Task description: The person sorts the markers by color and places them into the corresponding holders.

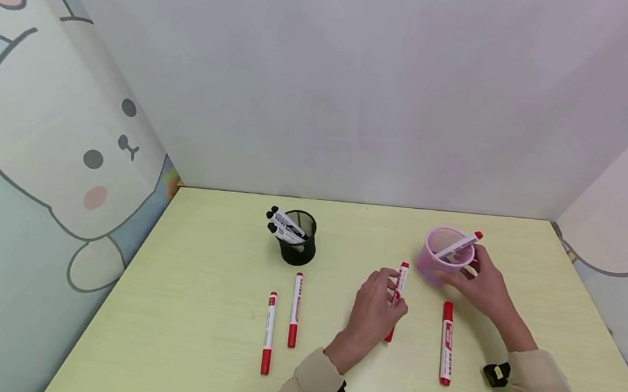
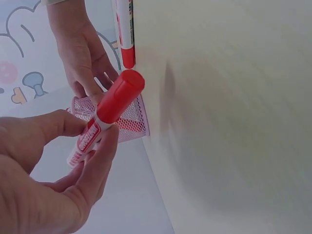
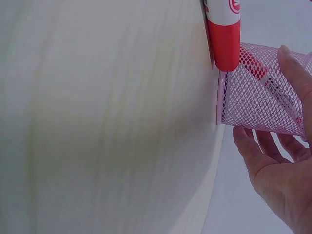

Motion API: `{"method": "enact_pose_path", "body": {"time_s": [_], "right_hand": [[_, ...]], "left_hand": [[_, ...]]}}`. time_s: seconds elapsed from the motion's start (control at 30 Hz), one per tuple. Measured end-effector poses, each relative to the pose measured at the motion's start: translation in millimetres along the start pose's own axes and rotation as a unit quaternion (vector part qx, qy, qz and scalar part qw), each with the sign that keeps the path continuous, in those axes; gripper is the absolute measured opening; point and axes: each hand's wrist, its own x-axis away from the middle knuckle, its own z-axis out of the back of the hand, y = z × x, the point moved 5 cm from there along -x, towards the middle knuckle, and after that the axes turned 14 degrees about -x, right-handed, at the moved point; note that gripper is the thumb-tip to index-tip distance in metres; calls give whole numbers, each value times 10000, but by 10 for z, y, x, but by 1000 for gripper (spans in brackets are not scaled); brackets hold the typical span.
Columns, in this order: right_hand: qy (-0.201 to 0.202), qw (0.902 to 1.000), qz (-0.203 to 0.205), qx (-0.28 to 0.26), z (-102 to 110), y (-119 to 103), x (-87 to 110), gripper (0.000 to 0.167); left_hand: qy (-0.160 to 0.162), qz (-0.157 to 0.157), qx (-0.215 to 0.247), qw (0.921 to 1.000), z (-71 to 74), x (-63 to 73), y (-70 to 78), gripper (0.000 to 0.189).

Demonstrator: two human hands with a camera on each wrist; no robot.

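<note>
A red-capped whiteboard marker point(image 1: 400, 281) is pinched upright between the thumb and fingers of my left hand point(image 1: 372, 312); the left wrist view shows the marker's red end point(image 2: 120, 95) close up. My right hand point(image 1: 486, 290) holds the pink mesh pen cup point(image 1: 428, 262) from its right side, the thumb in front and the fingers round the far side. One red-capped marker point(image 1: 459, 245) leans inside that cup with its tip above the rim. In the right wrist view the pink mesh cup point(image 3: 268, 105) stands on the table.
One red marker point(image 1: 447, 347) lies in front of the pink cup. Two more, a nearer red marker point(image 1: 268, 333) and a farther red marker point(image 1: 295, 310), lie on the left. A black mesh pen cup point(image 1: 298, 252) with several black-capped markers point(image 1: 286, 226) stands behind them. Walls enclose the table point(image 1: 190, 311).
</note>
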Motion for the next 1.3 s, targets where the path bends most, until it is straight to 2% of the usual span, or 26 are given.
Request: {"method": "enact_pose_path", "body": {"time_s": [0.6,0.9,1.3], "right_hand": [[36,9999,9,99,-3,4,11,89],[-7,9999,-36,140,-1,-7,9,90],[18,9998,-73,198,0,8,2,92]], "left_hand": [[481,-614,93,9969,144,-223,259,37],[702,-1069,-57,9918,203,-346,413,36],[915,-1441,-152,9852,246,-455,546,36]]}}
